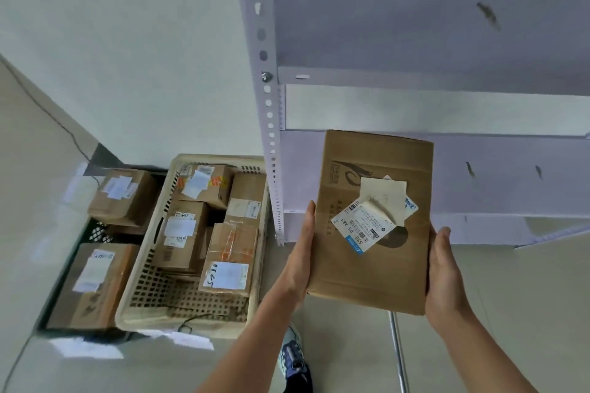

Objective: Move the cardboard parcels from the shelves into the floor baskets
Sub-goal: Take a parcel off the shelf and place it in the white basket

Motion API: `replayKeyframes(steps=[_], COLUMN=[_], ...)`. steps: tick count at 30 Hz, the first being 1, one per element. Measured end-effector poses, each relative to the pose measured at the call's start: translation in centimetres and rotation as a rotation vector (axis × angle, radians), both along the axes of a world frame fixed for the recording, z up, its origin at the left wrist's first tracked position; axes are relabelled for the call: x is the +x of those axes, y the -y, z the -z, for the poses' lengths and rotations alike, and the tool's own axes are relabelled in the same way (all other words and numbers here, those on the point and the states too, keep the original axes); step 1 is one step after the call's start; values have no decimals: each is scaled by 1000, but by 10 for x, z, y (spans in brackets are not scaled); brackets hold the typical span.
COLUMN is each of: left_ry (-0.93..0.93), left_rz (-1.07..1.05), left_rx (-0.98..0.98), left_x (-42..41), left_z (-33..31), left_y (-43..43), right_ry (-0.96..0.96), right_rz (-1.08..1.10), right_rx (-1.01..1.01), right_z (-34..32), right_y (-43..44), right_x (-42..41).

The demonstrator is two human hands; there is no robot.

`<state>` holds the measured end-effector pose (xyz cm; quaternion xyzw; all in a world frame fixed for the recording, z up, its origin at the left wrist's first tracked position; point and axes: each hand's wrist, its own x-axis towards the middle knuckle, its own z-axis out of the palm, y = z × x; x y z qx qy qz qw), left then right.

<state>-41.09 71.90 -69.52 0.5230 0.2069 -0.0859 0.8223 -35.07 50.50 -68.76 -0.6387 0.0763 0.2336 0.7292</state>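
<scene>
I carry a flat brown cardboard parcel (373,265) with white shipping labels in front of the pale metal shelf unit (415,150). My left hand (298,258) presses flat against its left edge, fingers straight. On the right edge, my right hand (442,268) holds it, fingers hidden under the parcel. To the left on the floor stands a cream perforated basket (143,293) with several labelled cardboard parcels (230,255) in it. A black basket (95,233) further left holds two more parcels (95,281).
The shelf's perforated upright (269,124) stands between the cream basket and the parcel. My shoe (292,357) is on the tiled floor below my left arm. A white wall rises behind the baskets. Loose paper labels (86,348) lie near the baskets' front.
</scene>
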Motion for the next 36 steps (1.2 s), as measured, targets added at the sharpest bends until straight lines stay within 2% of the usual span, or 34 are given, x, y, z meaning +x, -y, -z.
replayKeyframes(steps=[8,12,17,23,26,32,36], left_ry=[-63,-105,-187,-340,-352,-406,-439], left_rz=[-16,-98,-161,-294,-361,-336,-309], left_rx=[-113,-39,-36,172,181,120,186], left_x=[-105,-148,-188,-213,-222,-226,-207], left_z=[-7,5,29,63,96,159,192], left_y=[-4,-18,-63,-161,-222,-335,-395], right_ry=[-103,-181,-232,-224,-241,-412,-403], right_rz=[-67,-127,-186,-224,-229,-256,-286], right_rx=[-6,-11,-26,-147,-196,-149,-242], right_z=[-6,1,19,63,96,166,197], right_y=[0,-22,-72,-175,-239,-356,-417], right_x=[-92,-126,-158,-178,-182,-176,-164])
